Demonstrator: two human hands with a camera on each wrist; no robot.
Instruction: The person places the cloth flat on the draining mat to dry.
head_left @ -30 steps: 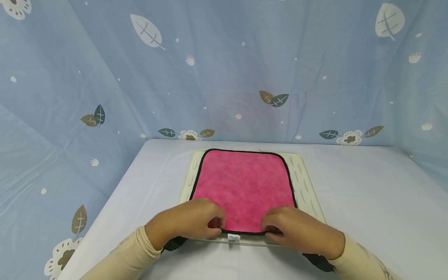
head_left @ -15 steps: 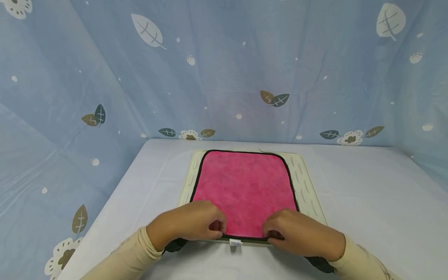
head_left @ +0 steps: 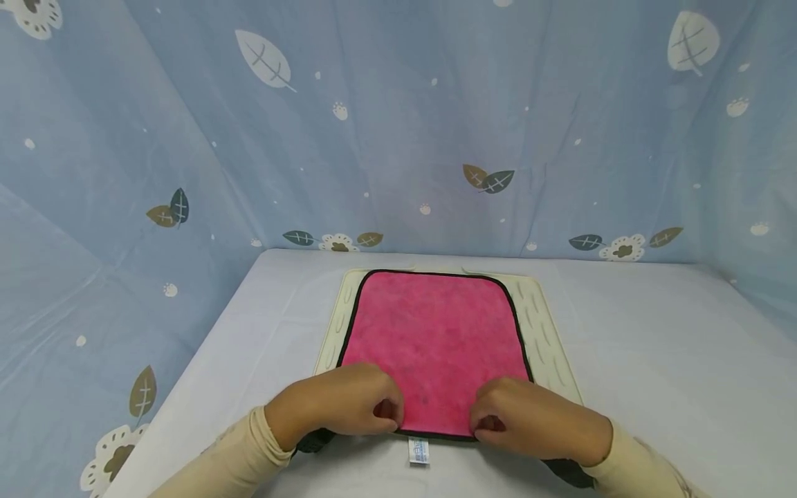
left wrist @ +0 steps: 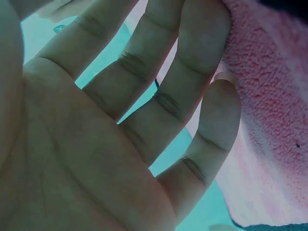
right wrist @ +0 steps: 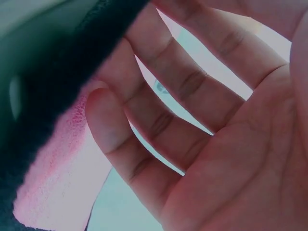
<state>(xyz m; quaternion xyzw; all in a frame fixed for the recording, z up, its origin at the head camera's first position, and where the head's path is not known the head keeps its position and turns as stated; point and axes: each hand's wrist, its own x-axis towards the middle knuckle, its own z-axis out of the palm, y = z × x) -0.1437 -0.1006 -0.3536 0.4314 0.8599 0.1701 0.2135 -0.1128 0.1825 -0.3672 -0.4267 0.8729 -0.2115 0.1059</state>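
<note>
The near corners of the pink cloth with black edging are hidden under the left hand and right hand, each grip pinching that edge, the cloth spread flat beyond them on a cream mat on the surface.

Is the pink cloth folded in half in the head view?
No, the pink cloth lies spread flat in one layer over the cream mat.

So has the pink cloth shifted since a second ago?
Yes. The cloth has slid toward the person: its near edge and tag now hang past the mat's front edge, pinched by both hands.
</note>
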